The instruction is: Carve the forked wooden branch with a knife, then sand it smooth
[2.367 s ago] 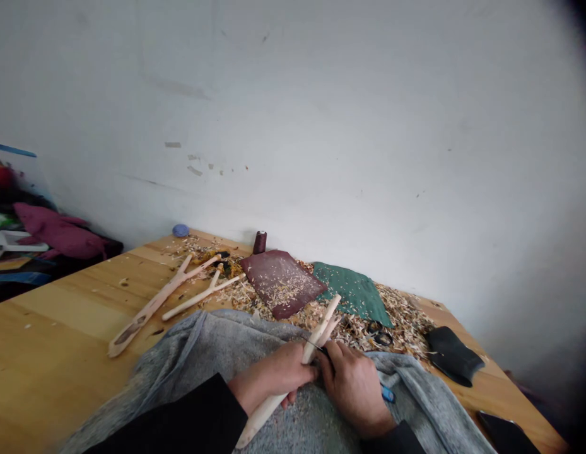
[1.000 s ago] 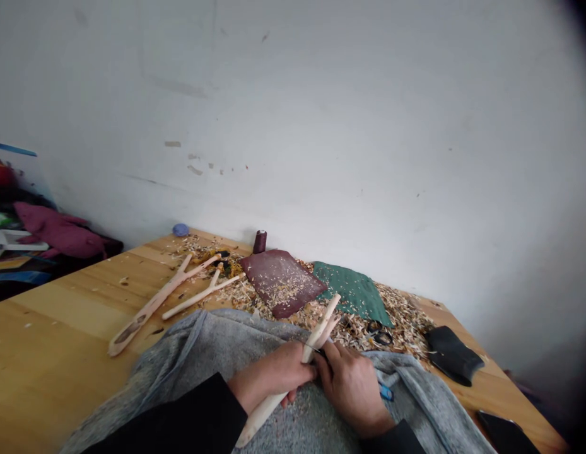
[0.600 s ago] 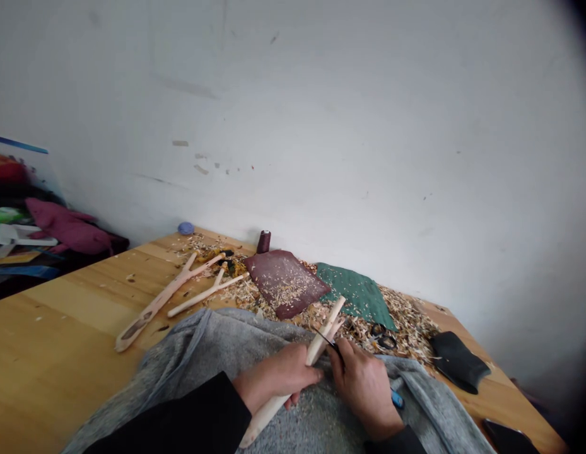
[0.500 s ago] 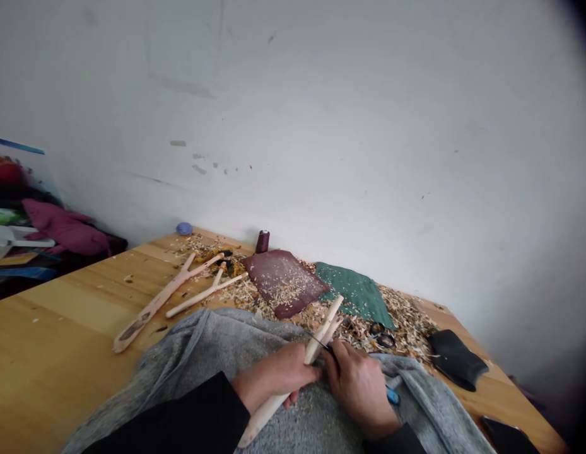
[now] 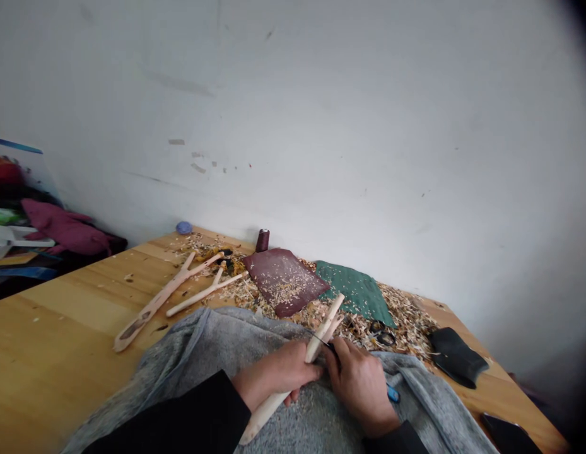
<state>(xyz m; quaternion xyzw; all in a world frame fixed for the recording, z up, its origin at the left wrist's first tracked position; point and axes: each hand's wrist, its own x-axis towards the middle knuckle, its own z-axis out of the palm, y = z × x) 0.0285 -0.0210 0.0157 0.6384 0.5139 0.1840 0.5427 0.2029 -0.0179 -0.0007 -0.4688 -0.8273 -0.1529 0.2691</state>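
Note:
My left hand (image 5: pixel 286 369) is closed around a pale, peeled forked stick (image 5: pixel 264 416), which slants up and to the right with its fork away from me. In my right hand (image 5: pixel 359 381) is a knife (image 5: pixel 320 340); its thin dark blade lies across the stick just below the fork. The blue end of the handle (image 5: pixel 393 394) shows beside the right wrist, and the rest is hidden by the fingers. Both hands are over a grey cloth (image 5: pixel 212 353) covered with fine wood bits, the left thumb close to the right fingers.
Two other forked sticks, a thick one (image 5: pixel 151 309) and a thin one (image 5: pixel 193 302), lie left on the wooden table (image 5: pixel 60 340). Maroon (image 5: pixel 286 274) and green (image 5: pixel 352 290) pieces sit among wood shavings (image 5: pixel 409 315). Scissors (image 5: pixel 383 337), a black piece (image 5: pixel 456 356) and a thread spool (image 5: pixel 262 241) are nearby.
Hardly anything differs. Both hands keep their grip, and the blade stays across the stick just below the fork. The view has shifted very slightly.

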